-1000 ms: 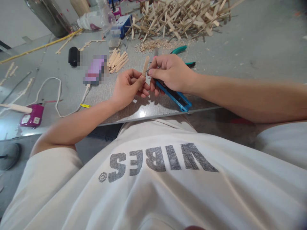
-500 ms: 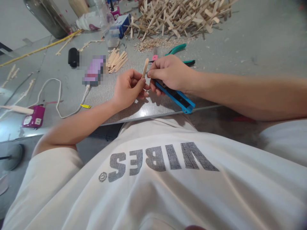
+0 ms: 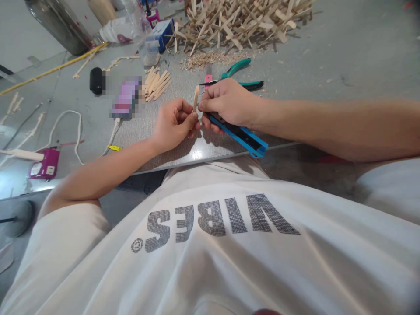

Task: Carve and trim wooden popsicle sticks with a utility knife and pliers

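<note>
Pinched between the thumb and fingers of my left hand [image 3: 177,124] is a wooden popsicle stick [image 3: 196,97], its rounded end pointing up and away. My right hand [image 3: 228,103] is closed around a blue and black utility knife [image 3: 244,135], whose handle sticks out below the palm toward the table edge. The knife's front end lies close beside the stick; the blade itself is mostly hidden by my fingers. Just beyond my right hand lie green-handled pliers [image 3: 238,68] and a pink-handled tool [image 3: 208,80]. A small bunch of popsicle sticks [image 3: 157,83] rests beyond my left hand.
A large heap of wooden sticks [image 3: 236,24] stands at the back, with wood shavings [image 3: 210,59] before it. Leftward are a phone [image 3: 126,97] on a white cable [image 3: 80,131], a black case [image 3: 96,80], a blue box [image 3: 160,35] and a purple glue bottle [image 3: 46,162].
The view has shifted slightly. Both hands keep their grips on the stick and the utility knife, close together, with only a small shift in the stick's position.
</note>
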`<control>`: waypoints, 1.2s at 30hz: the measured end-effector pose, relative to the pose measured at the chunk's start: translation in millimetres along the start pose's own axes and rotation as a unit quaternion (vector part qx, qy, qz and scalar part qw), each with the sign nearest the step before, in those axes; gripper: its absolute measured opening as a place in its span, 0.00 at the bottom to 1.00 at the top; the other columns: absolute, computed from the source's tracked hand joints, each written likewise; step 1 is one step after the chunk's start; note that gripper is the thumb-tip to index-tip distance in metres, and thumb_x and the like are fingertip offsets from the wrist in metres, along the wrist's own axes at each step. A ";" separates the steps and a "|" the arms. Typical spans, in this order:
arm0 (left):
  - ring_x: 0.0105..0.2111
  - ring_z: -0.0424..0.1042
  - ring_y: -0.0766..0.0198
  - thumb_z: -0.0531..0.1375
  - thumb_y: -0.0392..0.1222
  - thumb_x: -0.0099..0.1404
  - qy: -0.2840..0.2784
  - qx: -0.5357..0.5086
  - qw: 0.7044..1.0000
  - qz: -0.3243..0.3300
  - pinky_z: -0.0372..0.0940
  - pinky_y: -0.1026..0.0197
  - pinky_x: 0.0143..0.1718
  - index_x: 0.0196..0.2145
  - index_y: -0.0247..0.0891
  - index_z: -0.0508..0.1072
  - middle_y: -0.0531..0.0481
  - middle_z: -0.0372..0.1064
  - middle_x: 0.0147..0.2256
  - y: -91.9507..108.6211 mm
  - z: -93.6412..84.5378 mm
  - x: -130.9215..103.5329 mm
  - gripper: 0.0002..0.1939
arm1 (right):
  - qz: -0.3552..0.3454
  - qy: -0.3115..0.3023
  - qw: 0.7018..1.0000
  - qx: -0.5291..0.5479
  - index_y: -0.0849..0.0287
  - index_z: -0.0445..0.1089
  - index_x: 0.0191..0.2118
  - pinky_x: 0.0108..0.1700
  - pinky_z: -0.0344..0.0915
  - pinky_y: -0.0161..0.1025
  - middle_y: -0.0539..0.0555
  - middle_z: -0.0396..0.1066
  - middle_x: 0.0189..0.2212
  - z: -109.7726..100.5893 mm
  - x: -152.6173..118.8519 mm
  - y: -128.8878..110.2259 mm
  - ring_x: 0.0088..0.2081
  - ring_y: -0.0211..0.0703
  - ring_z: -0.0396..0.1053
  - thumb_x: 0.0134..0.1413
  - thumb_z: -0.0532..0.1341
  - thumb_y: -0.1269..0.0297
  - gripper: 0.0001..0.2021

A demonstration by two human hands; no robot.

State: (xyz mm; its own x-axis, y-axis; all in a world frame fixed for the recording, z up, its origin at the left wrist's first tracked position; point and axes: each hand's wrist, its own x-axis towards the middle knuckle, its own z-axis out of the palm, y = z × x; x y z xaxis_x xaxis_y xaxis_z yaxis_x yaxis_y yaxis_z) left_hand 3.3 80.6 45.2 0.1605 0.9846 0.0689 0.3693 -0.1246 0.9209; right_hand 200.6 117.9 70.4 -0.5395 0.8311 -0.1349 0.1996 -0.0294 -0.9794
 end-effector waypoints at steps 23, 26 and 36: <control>0.31 0.87 0.62 0.63 0.38 0.83 0.031 -0.041 0.997 -0.058 0.77 0.64 0.33 0.48 0.41 0.70 0.53 0.85 0.33 26.4 3.3 -1.9 0.04 | -0.074 -0.004 0.996 0.042 0.55 0.65 0.34 0.18 0.63 0.31 0.46 0.74 0.19 -5.8 -2.2 -6.7 0.16 0.38 0.68 0.77 0.58 0.78 0.16; 0.32 0.87 0.62 0.63 0.35 0.82 0.034 -0.034 0.997 -0.065 0.79 0.63 0.35 0.51 0.41 0.71 0.53 0.85 0.33 29.0 4.1 -3.1 0.05 | -0.083 -0.004 0.996 0.042 0.55 0.66 0.34 0.16 0.64 0.31 0.47 0.75 0.20 -4.5 -3.5 -7.4 0.16 0.38 0.69 0.76 0.57 0.79 0.16; 0.30 0.86 0.63 0.66 0.37 0.80 0.042 -0.032 0.997 -0.051 0.77 0.63 0.34 0.53 0.43 0.70 0.56 0.84 0.32 15.9 4.4 0.4 0.09 | -0.075 0.017 0.997 0.004 0.55 0.66 0.31 0.15 0.65 0.32 0.47 0.73 0.18 -1.2 -2.5 -7.6 0.14 0.39 0.69 0.73 0.56 0.85 0.19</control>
State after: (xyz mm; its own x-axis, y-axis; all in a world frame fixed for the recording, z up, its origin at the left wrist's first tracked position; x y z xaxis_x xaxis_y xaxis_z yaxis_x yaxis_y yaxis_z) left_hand 13.3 78.5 58.2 0.0478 0.9988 0.0035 0.3203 -0.0186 0.9471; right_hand 201.4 116.6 78.4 -0.5351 0.8446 0.0182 0.1116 0.0921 -0.9895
